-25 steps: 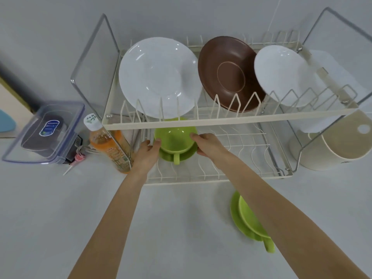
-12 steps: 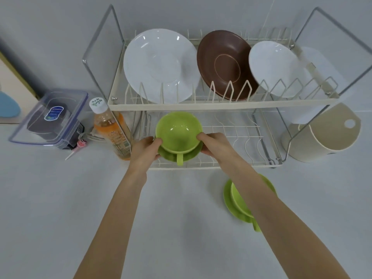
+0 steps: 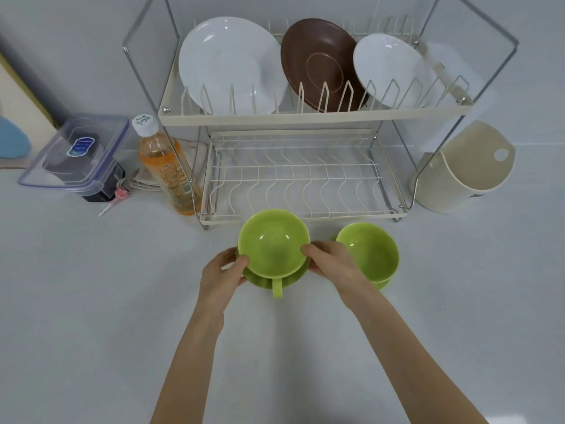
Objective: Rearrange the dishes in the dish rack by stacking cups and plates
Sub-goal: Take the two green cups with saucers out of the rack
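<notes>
Fingers of the left hand and right hand are curled round a green cup on its saucer, held just before the dish rack, beside another green cup on the table.

Head-worn view, steeply down and forward, close over dish rack and counter.
</notes>
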`<control>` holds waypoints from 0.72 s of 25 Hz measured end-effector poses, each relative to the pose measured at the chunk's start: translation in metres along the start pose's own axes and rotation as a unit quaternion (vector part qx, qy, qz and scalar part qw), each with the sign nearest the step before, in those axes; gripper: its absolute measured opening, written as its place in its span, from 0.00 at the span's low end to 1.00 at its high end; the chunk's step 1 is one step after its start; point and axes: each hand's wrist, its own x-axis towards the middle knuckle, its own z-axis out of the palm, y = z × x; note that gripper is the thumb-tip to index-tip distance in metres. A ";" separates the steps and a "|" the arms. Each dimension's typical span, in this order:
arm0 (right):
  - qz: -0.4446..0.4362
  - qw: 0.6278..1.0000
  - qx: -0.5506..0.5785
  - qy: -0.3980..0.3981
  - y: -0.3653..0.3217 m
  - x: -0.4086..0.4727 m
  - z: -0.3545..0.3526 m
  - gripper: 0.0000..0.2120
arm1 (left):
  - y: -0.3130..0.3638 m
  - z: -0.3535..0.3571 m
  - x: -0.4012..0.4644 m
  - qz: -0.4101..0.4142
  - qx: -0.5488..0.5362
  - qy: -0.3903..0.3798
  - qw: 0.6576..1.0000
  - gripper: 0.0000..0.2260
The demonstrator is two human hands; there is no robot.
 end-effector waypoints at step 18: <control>0.027 0.999 -0.035 -0.001 0.032 0.021 0.007 0.15 | -0.025 0.006 0.009 -0.046 0.035 0.003 0.998 0.14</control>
